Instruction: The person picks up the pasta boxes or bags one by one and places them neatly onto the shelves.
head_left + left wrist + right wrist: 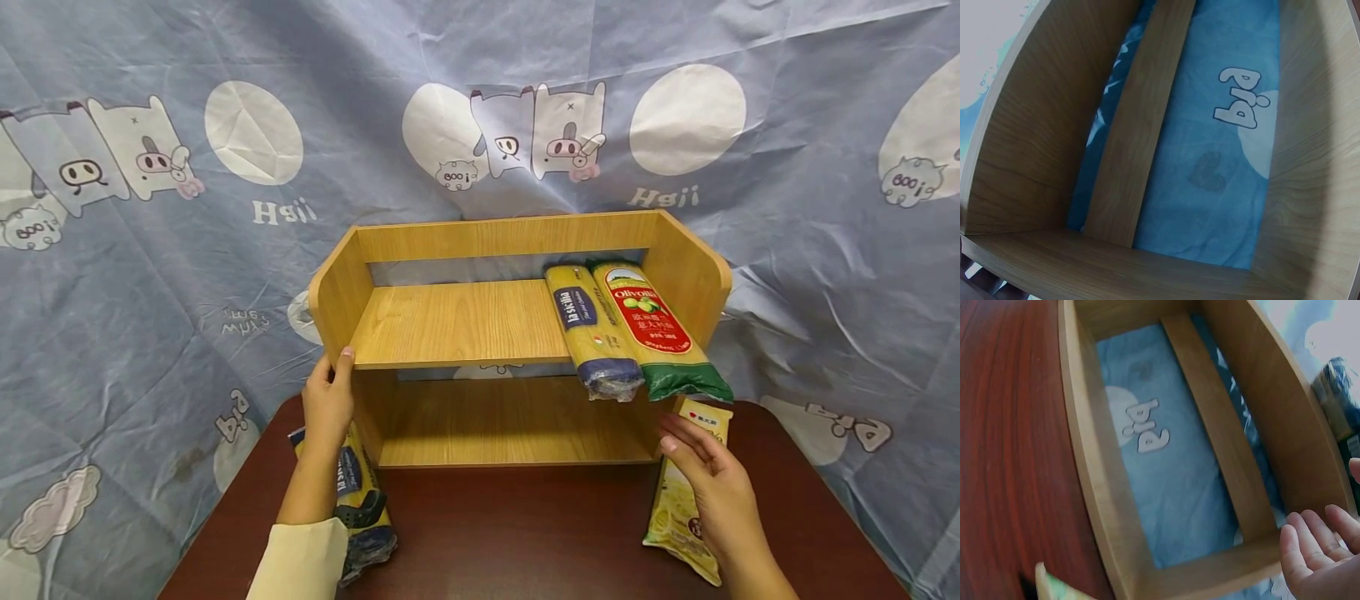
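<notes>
Logging a light-wood two-tier shelf on dark-red table; upper tier bears blue-labelled yellow pasta pack, red-labelled yellow pasta pack. My left hand grips the shelf's left side; right hand, fingers extended, near its right.

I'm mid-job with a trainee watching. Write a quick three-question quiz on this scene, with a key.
1. How many packs lie on the upper board of the wooden shelf?

2. True or false: the left hand grips the shelf's left side panel.

3. The right hand:
A) holds a pack
B) is open and holds nothing
C) grips the left side panel

Key:
1. Two.
2. True.
3. B.
</notes>
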`<state>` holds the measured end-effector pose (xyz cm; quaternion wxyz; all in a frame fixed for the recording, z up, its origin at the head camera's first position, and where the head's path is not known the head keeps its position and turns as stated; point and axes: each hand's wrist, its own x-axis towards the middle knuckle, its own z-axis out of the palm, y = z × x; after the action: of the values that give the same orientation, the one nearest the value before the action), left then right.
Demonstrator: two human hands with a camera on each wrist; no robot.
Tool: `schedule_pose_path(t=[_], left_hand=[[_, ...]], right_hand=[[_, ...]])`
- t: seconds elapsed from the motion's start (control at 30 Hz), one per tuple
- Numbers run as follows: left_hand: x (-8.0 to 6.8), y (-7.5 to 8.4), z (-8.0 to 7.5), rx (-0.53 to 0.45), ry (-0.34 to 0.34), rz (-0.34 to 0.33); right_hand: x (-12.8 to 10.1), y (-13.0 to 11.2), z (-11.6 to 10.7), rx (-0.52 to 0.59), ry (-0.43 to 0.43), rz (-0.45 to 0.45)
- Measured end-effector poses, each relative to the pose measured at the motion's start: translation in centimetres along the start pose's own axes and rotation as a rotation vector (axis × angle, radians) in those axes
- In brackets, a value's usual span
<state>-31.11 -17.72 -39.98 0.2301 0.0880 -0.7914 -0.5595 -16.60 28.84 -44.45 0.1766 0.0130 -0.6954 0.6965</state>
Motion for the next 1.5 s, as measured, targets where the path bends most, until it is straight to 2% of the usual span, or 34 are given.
schedule_pose_path(t=[0.53, 0.67, 0.73, 0.8, 0.97, 1.17, 1.3, 1.5], left_hand=[[0.1, 0.1, -0.2, -0.007, 0.004, -0.019], [0.0, 0.0, -0.3, -0.003, 0.003, -0.026], [0.0, 0.0, -0.3, -0.003, -0.001, -0.026], [0.0, 0.0, -0.3, -0.003, 0.001, -0.025], [-0.1, -0.1, -0.4, -0.010, 0.012, -0.020], [-0.3, -0.2, -0.6, -0.019, 0.017, -0.020], [-0.4, -0.1, -0.6, -0.016, 0.012, -0.022], [-0.4, 0.1, -0.5, -0.019, 0.020, -0.014]], right_hand=[[-0.3, 2.7, -3.9, 0.020, 0.183, 0.091], [-0.5, 3.8, -5.0, -0.032, 0.211, 0.151], [-0.5, 4.3, -5.6, -0.106, 0.230, 0.206], [-0.5, 4.8, -6.0, -0.239, 0.236, 0.287], [-0.1, 5.9, -6.8, -0.469, 0.147, 0.472], [0.3, 7.4, -7.7, -0.561, -0.017, 0.565], [0.3, 8.3, -8.3, -0.606, -0.086, 0.593], [1.0, 9.3, -8.9, -0.784, -0.104, 0.567]])
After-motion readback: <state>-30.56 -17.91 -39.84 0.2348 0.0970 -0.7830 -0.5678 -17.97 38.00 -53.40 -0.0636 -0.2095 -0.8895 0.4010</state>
